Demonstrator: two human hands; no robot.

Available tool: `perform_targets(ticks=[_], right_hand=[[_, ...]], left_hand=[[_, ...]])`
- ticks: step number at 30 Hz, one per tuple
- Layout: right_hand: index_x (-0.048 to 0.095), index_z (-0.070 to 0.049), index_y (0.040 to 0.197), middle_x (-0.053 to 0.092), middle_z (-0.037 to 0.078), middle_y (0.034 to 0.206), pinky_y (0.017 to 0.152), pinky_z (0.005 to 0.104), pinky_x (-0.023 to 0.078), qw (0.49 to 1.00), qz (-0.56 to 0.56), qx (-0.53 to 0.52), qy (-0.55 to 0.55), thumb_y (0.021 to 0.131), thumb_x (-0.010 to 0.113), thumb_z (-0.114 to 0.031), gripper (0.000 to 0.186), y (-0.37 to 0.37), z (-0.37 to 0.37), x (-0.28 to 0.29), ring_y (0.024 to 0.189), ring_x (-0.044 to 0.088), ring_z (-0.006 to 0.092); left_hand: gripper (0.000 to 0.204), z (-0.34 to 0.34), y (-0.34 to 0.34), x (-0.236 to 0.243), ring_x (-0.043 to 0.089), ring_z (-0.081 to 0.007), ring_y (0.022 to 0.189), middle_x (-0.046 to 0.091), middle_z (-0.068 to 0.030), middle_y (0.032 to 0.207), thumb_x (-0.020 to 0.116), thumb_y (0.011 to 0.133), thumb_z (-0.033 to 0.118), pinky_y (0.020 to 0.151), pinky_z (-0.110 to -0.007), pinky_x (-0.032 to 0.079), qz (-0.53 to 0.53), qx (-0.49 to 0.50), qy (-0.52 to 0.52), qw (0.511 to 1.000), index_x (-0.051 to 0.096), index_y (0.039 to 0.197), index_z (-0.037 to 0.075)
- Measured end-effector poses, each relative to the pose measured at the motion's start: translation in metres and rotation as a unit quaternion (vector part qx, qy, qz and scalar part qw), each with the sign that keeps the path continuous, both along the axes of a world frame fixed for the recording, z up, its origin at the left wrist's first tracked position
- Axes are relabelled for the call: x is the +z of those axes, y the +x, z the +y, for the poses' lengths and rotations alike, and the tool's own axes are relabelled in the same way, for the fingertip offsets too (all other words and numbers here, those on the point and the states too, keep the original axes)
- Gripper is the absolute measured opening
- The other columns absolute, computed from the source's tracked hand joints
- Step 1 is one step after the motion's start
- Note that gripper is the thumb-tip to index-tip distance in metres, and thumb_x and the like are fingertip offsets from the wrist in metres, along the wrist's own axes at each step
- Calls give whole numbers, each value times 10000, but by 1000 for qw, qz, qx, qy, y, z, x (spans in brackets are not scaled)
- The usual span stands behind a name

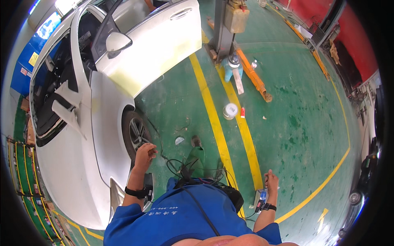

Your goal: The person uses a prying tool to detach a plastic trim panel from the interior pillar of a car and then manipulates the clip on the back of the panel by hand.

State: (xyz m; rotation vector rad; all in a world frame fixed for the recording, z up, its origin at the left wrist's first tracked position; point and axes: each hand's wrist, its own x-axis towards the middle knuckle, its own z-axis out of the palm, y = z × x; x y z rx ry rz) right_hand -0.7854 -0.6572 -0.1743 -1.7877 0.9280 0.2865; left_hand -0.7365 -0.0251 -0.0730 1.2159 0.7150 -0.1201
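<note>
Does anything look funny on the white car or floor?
Yes. The open car door has yellowish patches that don't match its white. On the right, dark splotches dot the green floor, maybe something spilled.

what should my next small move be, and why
Perhaps a short step toward the white car's open front door, avoiding the pale half-round piece on the green floor: it lies just left of your forward shoe, and no held object shows in your left hand or right hand.

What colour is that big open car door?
The open car door is white with pale yellowish patches low down; it shows in the head view.
</note>
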Motion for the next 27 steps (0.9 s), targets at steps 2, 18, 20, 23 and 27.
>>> perform_targets(ticks=[2, 18, 20, 23, 27], right_hand=[[644, -18, 826, 490, 2, 542, 368, 246, 297, 1000, -14, 21, -9, 945, 547, -515, 520, 43, 16, 3, 409, 435, 90], [621, 2, 862, 470, 8, 553, 357, 257, 320, 998, 36, -44, 20, 949, 529, -518, 536, 345, 47, -10, 405, 424, 103], [626, 8, 871, 483, 11, 565, 368, 253, 327, 999, -2, -21, 36, 950, 531, -511, 534, 400, 50, -15, 422, 437, 101], [632, 19, 893, 503, 13, 583, 385, 249, 331, 1000, -8, 16, 11, 957, 533, -487, 520, 493, 53, -22, 448, 450, 94], [637, 16, 908, 515, 10, 594, 407, 240, 335, 996, -20, 80, 23, 968, 531, -455, 486, 627, 96, 19, 463, 453, 84]], left_hand=[[128, 7, 43, -4, 634, -136, 733, 630, -37, 857, 567, 892, 169, 552, -241, 477, -9, 29, -8, 1000, 614, 918, 52], [158, 35, 486, 14, 560, -108, 726, 554, 0, 826, 606, 910, 228, 623, -256, 421, -121, -87, 219, 964, 563, 913, 76], [162, 38, 535, 13, 558, -107, 733, 550, 5, 834, 614, 907, 219, 621, -254, 421, -130, -98, 267, 950, 569, 939, 66], [208, 40, 612, 11, 579, -146, 751, 572, -36, 880, 633, 889, 212, 649, -278, 451, -158, -99, 385, 904, 584, 992, 37], [329, 43, 696, 21, 639, -286, 844, 602, -178, 1076, 674, 850, 216, 749, -359, 521, -160, -105, 499, 845, 593, 1079, -7]])
